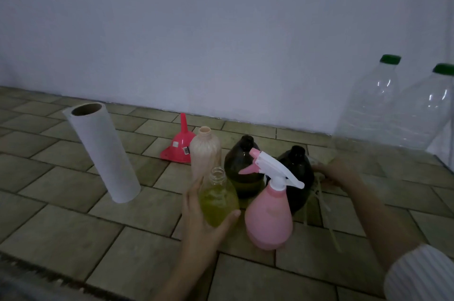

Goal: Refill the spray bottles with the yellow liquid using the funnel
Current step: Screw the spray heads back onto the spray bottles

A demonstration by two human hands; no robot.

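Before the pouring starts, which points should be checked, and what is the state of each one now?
1. Source bottle held: ok. The left hand grips the clear bottle of yellow liquid, which is uncapped.
2. Funnel in a bottle neck: not ok. The red funnel lies upside down on the tiles behind.
3. Target open: ok for the beige bottle and the two dark bottles; not ok for the pink spray bottle, whose white sprayer head is on.
4. Right hand free: cannot tell. The right hand is blurred near the pale straw-like pieces.
5. Paper roll for spills: ok. The paper roll stands at the left.
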